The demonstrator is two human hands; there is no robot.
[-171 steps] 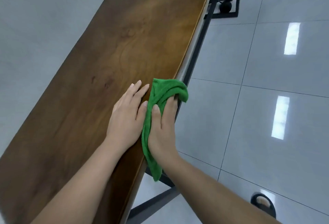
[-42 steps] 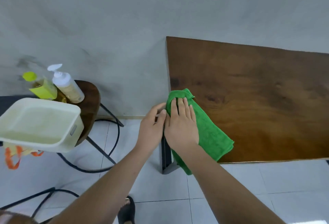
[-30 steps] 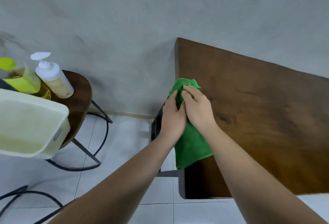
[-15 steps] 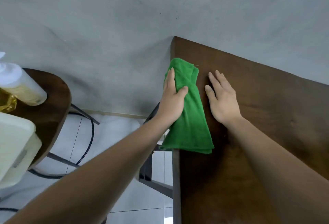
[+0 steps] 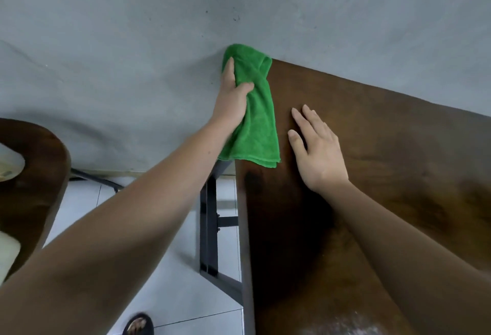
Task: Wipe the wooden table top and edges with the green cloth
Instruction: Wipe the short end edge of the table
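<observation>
The dark wooden table (image 5: 372, 175) fills the right half of the view, its left short edge running down the middle. A folded green cloth (image 5: 255, 122) drapes over that edge at the far corner, where the table meets the grey wall. My left hand (image 5: 232, 95) grips the cloth from the outer side, thumb on top, fingers along the edge. My right hand (image 5: 316, 148) lies flat on the table top just right of the cloth, fingers spread, holding nothing.
The grey wall (image 5: 159, 42) stands directly behind the table's far edge. A round dark wooden stool (image 5: 34, 175) with a pale tub (image 5: 8, 255) is at the left. The black metal table frame (image 5: 210, 228) and white floor tiles lie below. A sandalled foot (image 5: 138, 325) shows at the bottom.
My left hand has slid the cloth farther along the short edge, up to the corner at the wall. The right hand stays flat on the top.
</observation>
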